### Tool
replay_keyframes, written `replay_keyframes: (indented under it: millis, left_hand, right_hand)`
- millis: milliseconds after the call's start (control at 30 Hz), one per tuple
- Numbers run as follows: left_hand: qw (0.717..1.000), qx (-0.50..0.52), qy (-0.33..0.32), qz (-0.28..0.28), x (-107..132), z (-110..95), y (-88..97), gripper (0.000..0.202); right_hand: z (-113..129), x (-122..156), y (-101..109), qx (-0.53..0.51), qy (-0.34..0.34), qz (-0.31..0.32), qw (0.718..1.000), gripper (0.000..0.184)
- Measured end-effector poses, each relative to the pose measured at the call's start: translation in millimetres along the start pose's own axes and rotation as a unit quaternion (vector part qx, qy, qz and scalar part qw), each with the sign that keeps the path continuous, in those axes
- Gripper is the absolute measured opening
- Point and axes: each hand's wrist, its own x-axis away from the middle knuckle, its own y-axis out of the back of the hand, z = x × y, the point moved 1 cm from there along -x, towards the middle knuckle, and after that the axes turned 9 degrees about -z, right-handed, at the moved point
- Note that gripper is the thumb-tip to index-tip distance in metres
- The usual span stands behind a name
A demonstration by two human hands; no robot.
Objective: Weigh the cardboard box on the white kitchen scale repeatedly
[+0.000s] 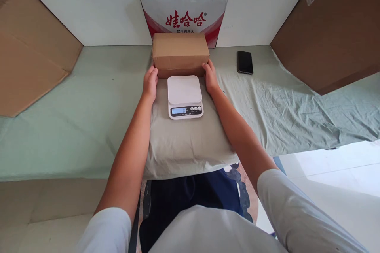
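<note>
A closed brown cardboard box (179,53) stands on the green sheet just behind a small white kitchen scale (184,96). My left hand (150,82) presses against the box's lower left corner and my right hand (210,78) against its lower right corner, so the box is gripped between them. The scale sits on a grey-green pillow (181,146), its platform bare and its display lit.
A black phone (245,62) lies on the green sheet (74,118) to the right of the box. Behind stands a red-and-white carton (184,17) against white boxes. Large brown cardboard panels (29,47) lean at the left and at the right.
</note>
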Motion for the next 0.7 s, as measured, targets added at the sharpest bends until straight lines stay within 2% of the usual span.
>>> replay_keyframes:
  millis: [100, 200, 400, 500, 700]
  left_hand:
    - [1.0, 0.004, -0.008, 0.005, -0.6, 1.0, -0.7, 0.068]
    - [1.0, 0.002, -0.01, 0.01, -0.9, 2.2, -0.5, 0.065]
    - [1.0, -0.003, -0.002, 0.017, -0.5, 2.6, 1.3, 0.068]
    - [1.0, -0.006, 0.0, 0.013, -0.3, 0.7, -0.1, 0.071]
    - [1.0, -0.003, -0.018, -0.005, 3.5, -14.6, -5.9, 0.068]
  right_hand:
    - [12.6, 7.3, -3.5, -0.008, -0.001, -0.031, 0.999, 0.059]
    - [20.8, 12.0, -5.2, 0.01, -0.001, -0.03, 1.0, 0.059]
    - [24.4, 14.0, -7.1, 0.031, -0.009, -0.025, 0.999, 0.072]
    - [22.4, 12.4, -7.6, 0.024, -0.007, -0.02, 0.999, 0.072]
    - [30.9, 7.5, -9.2, 0.018, -0.002, -0.027, 0.999, 0.085]
